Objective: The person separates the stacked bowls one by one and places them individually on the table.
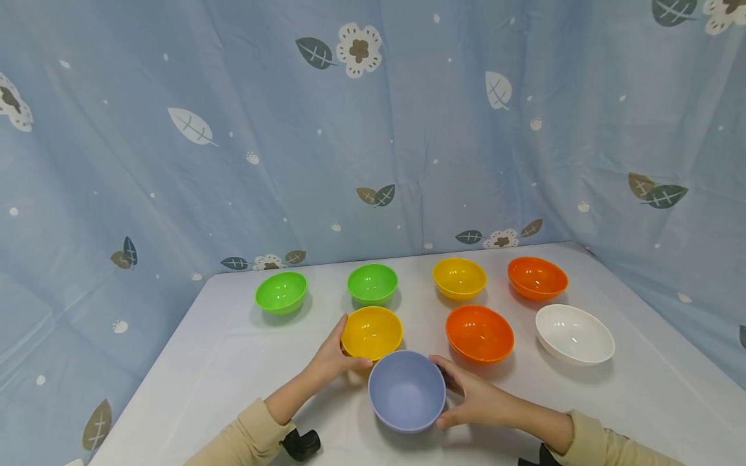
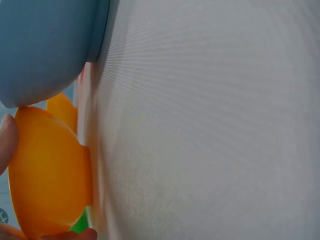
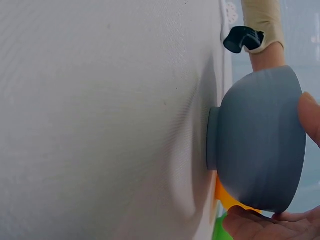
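In the head view my left hand [image 1: 333, 358] grips a yellow bowl [image 1: 372, 333], thumb at the near side and fingers along its left side. My right hand [image 1: 484, 400] holds a larger periwinkle-blue bowl [image 1: 406, 391] by its right side, with thumb and fingers spread around the wall. The blue bowl is in front of the yellow one, and their rims look very close together. Both bowls are upright. The left wrist view shows the yellow bowl [image 2: 47, 172] beside the blue bowl [image 2: 45, 47]. From the right wrist, the blue bowl [image 3: 260, 135] shows its foot near the tablecloth.
Behind stand two green bowls [image 1: 282, 292], another yellow bowl [image 1: 459, 279] and an orange bowl [image 1: 537, 278]. A second orange bowl [image 1: 480, 334] and a white bowl [image 1: 574, 335] are to the right. All are on a white-covered table [image 1: 233, 362], before a patterned blue curtain [image 1: 262, 213].
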The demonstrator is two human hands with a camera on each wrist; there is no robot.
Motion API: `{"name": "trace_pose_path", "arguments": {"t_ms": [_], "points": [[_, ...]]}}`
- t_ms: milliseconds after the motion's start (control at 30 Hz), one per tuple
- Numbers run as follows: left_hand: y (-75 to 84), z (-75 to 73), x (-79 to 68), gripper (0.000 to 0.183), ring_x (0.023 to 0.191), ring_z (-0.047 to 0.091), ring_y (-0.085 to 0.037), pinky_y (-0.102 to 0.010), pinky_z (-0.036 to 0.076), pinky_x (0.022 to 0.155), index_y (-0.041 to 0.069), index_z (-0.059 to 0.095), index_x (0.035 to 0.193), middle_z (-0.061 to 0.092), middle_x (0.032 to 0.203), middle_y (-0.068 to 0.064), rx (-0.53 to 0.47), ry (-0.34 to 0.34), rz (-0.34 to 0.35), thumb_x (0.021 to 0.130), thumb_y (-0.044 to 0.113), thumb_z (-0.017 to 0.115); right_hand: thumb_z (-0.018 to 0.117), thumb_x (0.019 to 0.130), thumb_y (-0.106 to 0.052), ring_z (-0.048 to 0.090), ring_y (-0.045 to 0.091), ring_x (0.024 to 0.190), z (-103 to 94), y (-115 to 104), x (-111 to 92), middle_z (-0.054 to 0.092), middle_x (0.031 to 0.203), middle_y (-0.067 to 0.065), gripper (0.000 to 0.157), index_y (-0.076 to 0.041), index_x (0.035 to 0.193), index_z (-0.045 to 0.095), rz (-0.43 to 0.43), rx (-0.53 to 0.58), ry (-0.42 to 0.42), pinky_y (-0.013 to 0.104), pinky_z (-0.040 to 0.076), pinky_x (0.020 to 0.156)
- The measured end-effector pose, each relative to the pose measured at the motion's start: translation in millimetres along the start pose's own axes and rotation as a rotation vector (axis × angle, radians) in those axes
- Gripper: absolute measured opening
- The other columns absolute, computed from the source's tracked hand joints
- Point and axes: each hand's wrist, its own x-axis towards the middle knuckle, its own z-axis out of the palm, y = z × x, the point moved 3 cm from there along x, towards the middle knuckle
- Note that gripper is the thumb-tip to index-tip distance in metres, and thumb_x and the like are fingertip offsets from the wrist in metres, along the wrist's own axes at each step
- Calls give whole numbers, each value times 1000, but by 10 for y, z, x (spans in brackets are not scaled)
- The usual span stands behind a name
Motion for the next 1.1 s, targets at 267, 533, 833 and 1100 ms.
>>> {"name": "trace_pose_path", "arguments": {"t_ms": [267,533,833,1100], "points": [[12,-7,-27,102,129,33,-39,-48,30,104,-6,8,144,19,147,-25,-34,-43,-24,71,11,78,74,75,-34,33,43,128,6,11,-13,26,143,29,96,9,140,18,0,17,-6,42,35,99],[49,-9,-88,96,129,32,-42,-49,32,102,-6,9,144,16,148,-26,-56,-56,-17,75,8,74,75,76,-29,32,43,128,3,11,-32,24,144,29,95,9,141,17,0,30,-10,42,34,99],[59,-3,-135,94,128,32,-43,-47,36,99,-8,9,143,14,148,-27,-49,-59,-2,76,10,73,75,76,-28,33,42,128,13,41,-45,25,144,27,94,7,141,18,9,39,-6,40,34,100],[74,-3,-210,101,127,35,-42,-48,39,96,-7,10,144,16,147,-27,82,-52,4,73,21,77,74,77,-26,33,43,128,16,28,-78,23,144,30,93,10,141,16,-25,32,-16,40,35,99]]}}
